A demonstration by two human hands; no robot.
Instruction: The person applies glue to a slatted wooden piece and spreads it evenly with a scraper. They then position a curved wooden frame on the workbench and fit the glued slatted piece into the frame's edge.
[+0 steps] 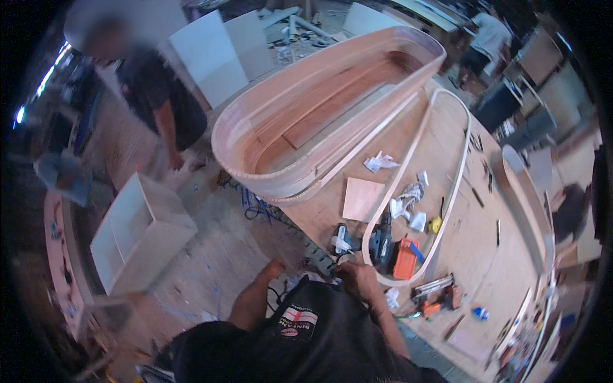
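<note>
My left hand (273, 268) hangs low beside my body, off the table, its fingers curled in and nothing visible in them. At the near table edge, my right hand (359, 277) is bent with its fingers closed; what they hold, if anything, is hidden. It is nearest the rounded near end of a thin pale oval frame (459, 182) lying flat. Inside that end are a cordless drill (382, 246) and an orange container (405, 260) with a blue piece on it. Just beyond my right hand stands a dark tool (340, 237) with a white part.
A large oval wooden shell (220, 143) rests across the table (472, 255). Crumpled scraps (412, 195), a square wooden board (363, 199) and a nail gun (437, 290) lie about. A white box (143, 223) stands left on the floor. Another person (159, 96) stands beyond it.
</note>
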